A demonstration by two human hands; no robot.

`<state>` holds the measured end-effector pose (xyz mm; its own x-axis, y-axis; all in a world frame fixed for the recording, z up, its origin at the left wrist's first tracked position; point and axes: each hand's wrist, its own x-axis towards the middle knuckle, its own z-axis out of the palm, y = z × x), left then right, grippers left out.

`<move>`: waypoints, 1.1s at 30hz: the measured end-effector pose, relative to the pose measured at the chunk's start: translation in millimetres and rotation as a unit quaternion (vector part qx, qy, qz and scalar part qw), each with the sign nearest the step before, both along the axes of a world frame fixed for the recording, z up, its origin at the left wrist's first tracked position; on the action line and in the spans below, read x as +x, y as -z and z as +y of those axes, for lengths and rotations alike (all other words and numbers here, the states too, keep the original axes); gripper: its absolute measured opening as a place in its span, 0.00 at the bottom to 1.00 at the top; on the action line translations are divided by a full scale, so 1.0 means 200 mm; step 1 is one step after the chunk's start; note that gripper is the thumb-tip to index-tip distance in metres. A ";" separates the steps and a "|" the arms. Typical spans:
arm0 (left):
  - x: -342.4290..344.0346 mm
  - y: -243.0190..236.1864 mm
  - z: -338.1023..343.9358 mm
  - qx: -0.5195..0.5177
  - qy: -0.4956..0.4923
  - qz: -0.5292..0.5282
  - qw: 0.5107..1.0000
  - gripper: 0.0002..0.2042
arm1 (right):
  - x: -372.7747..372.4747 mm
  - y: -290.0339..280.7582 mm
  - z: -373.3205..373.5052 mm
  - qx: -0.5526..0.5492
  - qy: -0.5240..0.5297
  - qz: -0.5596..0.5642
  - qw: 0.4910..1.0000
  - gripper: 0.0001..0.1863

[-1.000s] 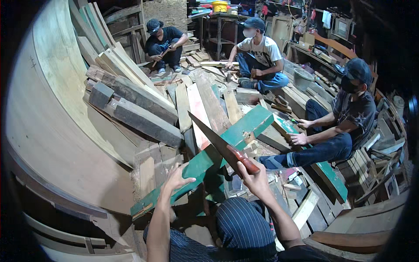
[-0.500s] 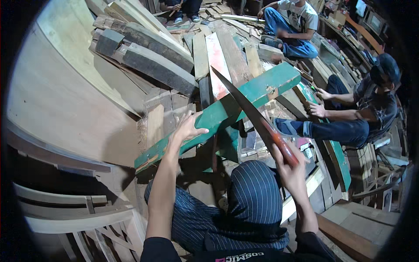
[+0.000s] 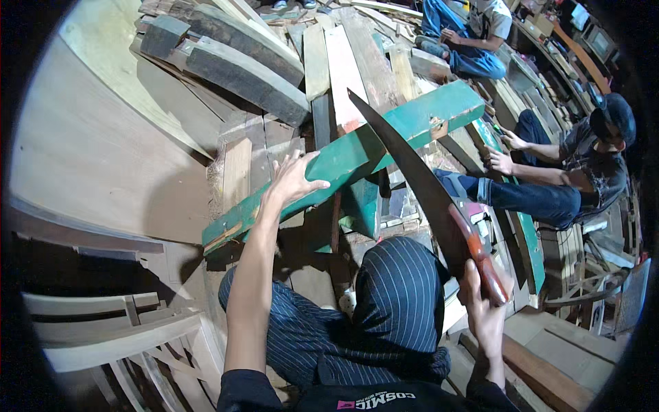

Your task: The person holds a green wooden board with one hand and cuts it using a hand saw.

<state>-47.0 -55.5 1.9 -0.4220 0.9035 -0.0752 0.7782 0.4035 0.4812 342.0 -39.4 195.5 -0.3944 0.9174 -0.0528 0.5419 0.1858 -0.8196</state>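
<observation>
My left hand [image 3: 294, 180] grips a long green board [image 3: 446, 104] that lies diagonally over other timber, with thumb on the near side and fingers spread over it. My right hand [image 3: 486, 302] is closed round the red-brown wooden handle [image 3: 467, 235] of a handsaw [image 3: 419, 185]. The dark blade slants forward across the board, right of my left hand; whether its teeth touch the wood I cannot tell. Below are my striped-covered legs [image 3: 398, 288].
A person [image 3: 590, 165] at the right handles another green board [image 3: 528, 240]; another person [image 3: 473, 38] sits behind. A curved pale panel [image 3: 96, 158] stands at left, slatted frames [image 3: 110, 350] below it. Stacked dark beams [image 3: 247, 75] and loose planks [image 3: 343, 62] lie ahead.
The view has tilted down, shifting the scene upward. My right hand has drawn back toward me and rightward with the saw, while my left hand stays on the green board.
</observation>
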 end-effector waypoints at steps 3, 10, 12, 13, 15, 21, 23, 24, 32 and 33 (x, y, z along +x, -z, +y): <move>-0.02 -0.03 0.00 0.006 0.005 -0.031 0.999 0.46 | -0.21 0.13 0.18 0.150 -0.063 0.058 0.985 0.12; 0.03 -0.04 0.03 -0.001 -0.010 -0.043 0.999 0.45 | -0.60 0.23 0.41 0.172 -0.120 0.071 0.975 0.12; 0.03 -0.03 0.01 0.008 -0.015 -0.029 0.999 0.45 | -0.46 0.24 0.26 0.183 -0.089 0.058 0.977 0.09; 0.03 -0.02 -0.01 0.011 -0.009 -0.015 1.000 0.44 | -0.36 0.19 0.16 0.126 -0.065 0.024 0.990 0.09; 0.02 -0.03 -0.05 0.000 -0.014 -0.020 1.000 0.44 | -0.17 0.13 0.00 0.118 -0.057 -0.018 0.991 0.08; 0.00 -0.01 -0.01 0.017 -0.004 -0.014 1.000 0.44 | -0.10 -0.04 -0.04 -0.021 0.048 0.012 0.999 0.11; -0.01 0.03 -0.02 0.032 -0.017 -0.012 0.999 0.44 | -0.32 0.11 0.12 0.101 -0.067 0.028 0.992 0.11; -0.01 0.00 -0.01 0.036 -0.014 -0.008 0.999 0.44 | -0.45 0.15 0.16 0.124 -0.087 0.042 0.988 0.11; -0.01 -0.02 -0.01 0.024 -0.021 -0.025 0.999 0.44 | -0.47 0.19 0.19 0.160 -0.089 0.049 0.982 0.07; -0.01 -0.01 -0.01 0.032 -0.017 -0.030 0.999 0.44 | -0.32 0.17 0.11 0.136 -0.093 -0.017 0.986 0.07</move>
